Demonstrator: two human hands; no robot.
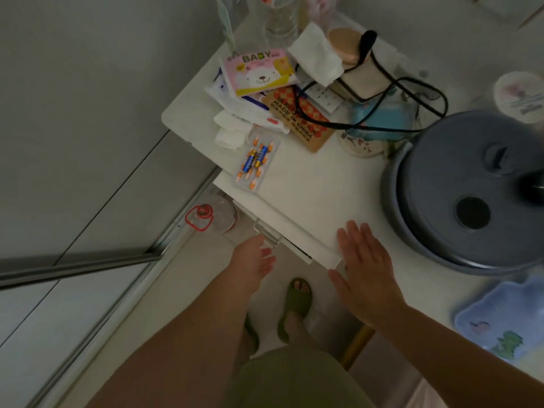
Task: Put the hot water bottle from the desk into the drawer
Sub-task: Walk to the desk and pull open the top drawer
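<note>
The flat light-blue hot water bottle with a cartoon print (500,322) lies on the white counter (309,178) at its near right edge, just beside your right forearm and untouched. Your right hand (365,266) rests flat and released on the counter's front corner. Your left hand (256,260) is below the counter's edge, its fingers curled at the metal handle (266,234) of the white drawer (282,222). A large grey round lidded pot (471,189) stands behind the bottle.

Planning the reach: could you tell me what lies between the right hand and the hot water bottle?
Head view: only bare desk separates right hand from hot water bottle.
</note>
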